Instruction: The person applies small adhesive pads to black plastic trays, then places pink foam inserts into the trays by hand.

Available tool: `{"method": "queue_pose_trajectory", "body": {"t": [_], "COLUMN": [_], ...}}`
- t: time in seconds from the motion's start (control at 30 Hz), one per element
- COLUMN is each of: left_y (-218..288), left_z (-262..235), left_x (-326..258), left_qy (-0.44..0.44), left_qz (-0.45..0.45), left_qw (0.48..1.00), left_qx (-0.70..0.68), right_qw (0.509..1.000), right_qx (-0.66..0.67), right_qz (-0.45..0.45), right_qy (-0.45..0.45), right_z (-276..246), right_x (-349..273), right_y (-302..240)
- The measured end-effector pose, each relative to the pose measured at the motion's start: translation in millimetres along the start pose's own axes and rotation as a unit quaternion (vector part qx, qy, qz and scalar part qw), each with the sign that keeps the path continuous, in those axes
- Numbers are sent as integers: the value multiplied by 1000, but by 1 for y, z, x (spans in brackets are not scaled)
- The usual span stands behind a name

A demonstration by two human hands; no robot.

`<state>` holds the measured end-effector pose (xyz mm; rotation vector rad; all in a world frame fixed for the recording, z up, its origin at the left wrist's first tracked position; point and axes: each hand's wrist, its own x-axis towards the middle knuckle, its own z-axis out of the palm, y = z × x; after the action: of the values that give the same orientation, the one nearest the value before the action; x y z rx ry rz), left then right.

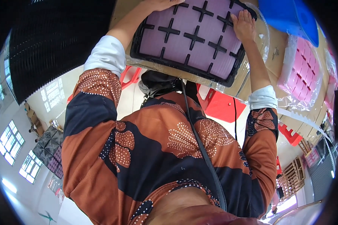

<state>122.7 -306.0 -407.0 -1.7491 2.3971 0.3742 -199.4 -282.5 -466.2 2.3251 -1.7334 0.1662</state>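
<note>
A black plastic tray (194, 37) with cross-shaped dividers lies in front of me on a brown cardboard-like surface. Pinkish-purple sheet material shows between its dividers. My right hand (245, 27) rests flat near the tray's right side, fingers extended and thumb apart, holding nothing that I can see. At the tray's far left edge is my left hand (162, 3), partly cut off by the top of the picture. Its visible fingers reach out over the rim.
Right of the tray stand a blue plastic tub (289, 18) and pink slotted pieces (302, 71) in clear plastic. A white toothed strip (300, 117) hangs along the right edge. Red stools (223, 107) are below the table. A large dark ribbed mass (56, 41) fills the upper left.
</note>
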Motion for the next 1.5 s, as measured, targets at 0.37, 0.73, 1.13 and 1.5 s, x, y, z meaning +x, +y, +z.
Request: {"method": "queue_pose_trajectory", "body": {"t": [0.37,0.73,1.13,1.5], "left_y": [9,17,31,36], "left_z": [-19,80,58,62], "left_x": [-61,-201,-203,-181], "left_qy": [-57,87,-40,-3], "left_qz": [-34,96,51,43], "left_qw": [998,991,995,995], "left_qx": [21,16,76,92], "right_qw": [992,991,985,993], "right_qx": [60,109,108,89], "right_qz": [16,-23,-63,-28], "right_qy": [-108,-71,-117,-72], "right_z": [-42,-83,-92,-69], "right_x": [-25,-187,-199,-185], "right_y": [-13,-78,-77,-75]}}
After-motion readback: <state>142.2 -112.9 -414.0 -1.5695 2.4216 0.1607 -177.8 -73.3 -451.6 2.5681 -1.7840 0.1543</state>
